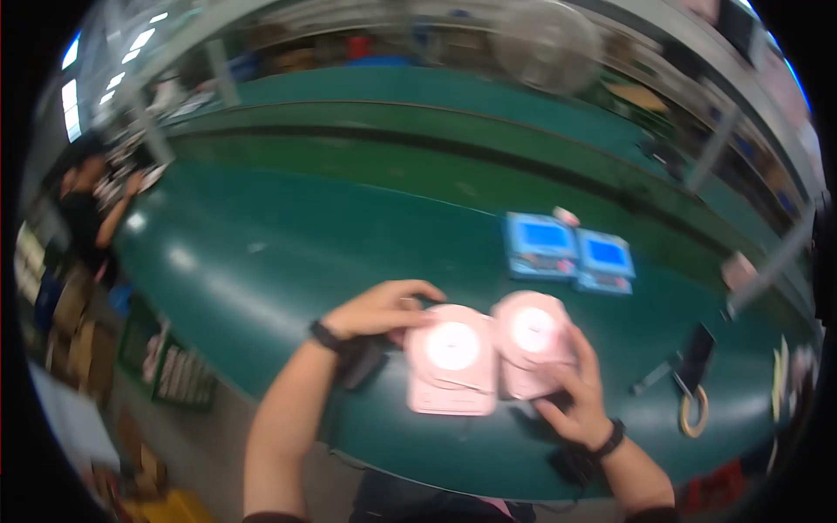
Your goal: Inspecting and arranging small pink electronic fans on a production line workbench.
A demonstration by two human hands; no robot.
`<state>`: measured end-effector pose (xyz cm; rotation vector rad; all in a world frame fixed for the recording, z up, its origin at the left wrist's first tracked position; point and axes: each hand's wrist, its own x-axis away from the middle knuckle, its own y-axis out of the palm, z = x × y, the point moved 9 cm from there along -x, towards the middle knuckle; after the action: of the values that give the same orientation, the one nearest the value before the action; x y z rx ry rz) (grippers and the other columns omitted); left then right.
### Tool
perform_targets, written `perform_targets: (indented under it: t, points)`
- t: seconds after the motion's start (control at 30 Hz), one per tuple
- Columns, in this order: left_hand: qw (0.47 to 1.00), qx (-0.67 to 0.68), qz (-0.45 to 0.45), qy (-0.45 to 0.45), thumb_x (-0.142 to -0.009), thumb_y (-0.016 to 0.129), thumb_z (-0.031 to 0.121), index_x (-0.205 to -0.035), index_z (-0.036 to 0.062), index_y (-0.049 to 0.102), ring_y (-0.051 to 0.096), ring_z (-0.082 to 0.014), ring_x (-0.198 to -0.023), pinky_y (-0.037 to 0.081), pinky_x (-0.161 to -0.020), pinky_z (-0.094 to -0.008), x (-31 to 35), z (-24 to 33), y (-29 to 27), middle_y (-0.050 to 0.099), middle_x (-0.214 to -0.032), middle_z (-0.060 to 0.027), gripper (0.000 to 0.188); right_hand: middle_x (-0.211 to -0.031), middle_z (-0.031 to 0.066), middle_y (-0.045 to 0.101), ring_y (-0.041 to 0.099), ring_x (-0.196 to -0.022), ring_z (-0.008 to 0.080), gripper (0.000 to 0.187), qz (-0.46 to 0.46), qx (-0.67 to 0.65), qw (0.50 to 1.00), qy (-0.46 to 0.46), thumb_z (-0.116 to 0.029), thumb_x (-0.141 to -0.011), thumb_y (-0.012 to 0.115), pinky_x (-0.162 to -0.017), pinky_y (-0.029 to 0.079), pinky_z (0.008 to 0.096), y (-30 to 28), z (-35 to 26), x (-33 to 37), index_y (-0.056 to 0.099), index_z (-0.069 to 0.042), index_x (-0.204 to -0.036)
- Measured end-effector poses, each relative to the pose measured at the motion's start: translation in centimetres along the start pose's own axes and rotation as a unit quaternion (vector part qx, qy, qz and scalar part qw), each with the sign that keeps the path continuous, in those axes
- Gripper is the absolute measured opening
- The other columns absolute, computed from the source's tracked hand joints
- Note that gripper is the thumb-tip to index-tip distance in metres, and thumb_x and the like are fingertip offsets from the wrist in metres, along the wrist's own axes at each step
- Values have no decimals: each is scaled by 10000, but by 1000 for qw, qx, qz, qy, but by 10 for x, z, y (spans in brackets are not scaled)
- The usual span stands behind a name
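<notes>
Two flat pink devices, each with a rounded top and a bright white disc on its face, are side by side in front of me. My left hand (pixel 390 309) has its fingers bent around the upper left edge of the left pink device (pixel 425 373), one finger reaching past its top. The right pink device (pixel 516 382) is tilted, and my right hand (pixel 575 388) grips its right side, fingers along the edge and thumb lower down. Motion blurs the markings on both. Behind them are two light blue boxes, the left blue box (pixel 540 263) and the right blue box (pixel 604 283).
A green worktable (pixel 288 253) stretches away to the left. At the right lie a tape roll (pixel 688 427) and a dark flat object (pixel 697 356). A black object (pixel 360 366) is beside my left wrist. Another person (pixel 83 205) stands far left; a fan (pixel 547 48) is beyond the table.
</notes>
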<state>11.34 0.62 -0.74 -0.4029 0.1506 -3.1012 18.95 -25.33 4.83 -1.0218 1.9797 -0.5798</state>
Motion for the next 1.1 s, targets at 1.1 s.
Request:
perform_targets:
  t: [1.1]
  points:
    - [1000, -19, 7, 14, -860, 701, 279, -1244, -10, 491, 588, -109, -509, 448, -456, -224, -6, 3, 2, 586, -668, -30, 524, -1350, 185, 492, 366, -1317, 407, 271, -55, 84, 995, 11, -93, -680, 679, -1078, 240, 506, 5, -23, 0, 700, -115, -949]
